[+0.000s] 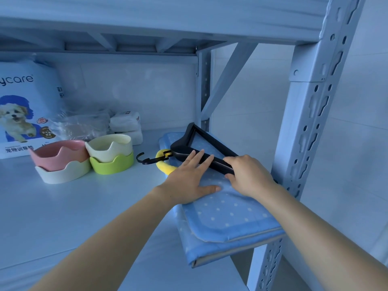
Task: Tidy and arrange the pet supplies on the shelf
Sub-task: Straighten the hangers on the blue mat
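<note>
– Pet supplies on the shelf (84, 206): how far along would you say they are?

– Partly sorted, I think. Far to the left of the left hand (189, 179), the bowls look settled: a pink bowl (56, 151) nested on a white bowl (63, 175), and a cream bowl (109, 148) on a green bowl (111, 164). Behind them stand a bag of dog training pads (23, 106), a clear plastic packet (81, 124) and some white packs (126, 122).

– And the hands?

– Both are on the blue dotted mat (226, 213). The left hand lies flat, fingers straight, palm pressing the mat and fingertips over a black hanger (181, 148) lying on it. The right hand (249, 175), just beside it, has its fingers curled round the hanger's lower bar.

– So what is left?

– The hanger seems the step in hand. Its hook points away to the left, and a yellow ring (165, 166) peeks out just beyond the left hand's knuckles. The mat's near corner also juts past the shelf's front edge below the wrists, so it probably needs pushing back.
</note>
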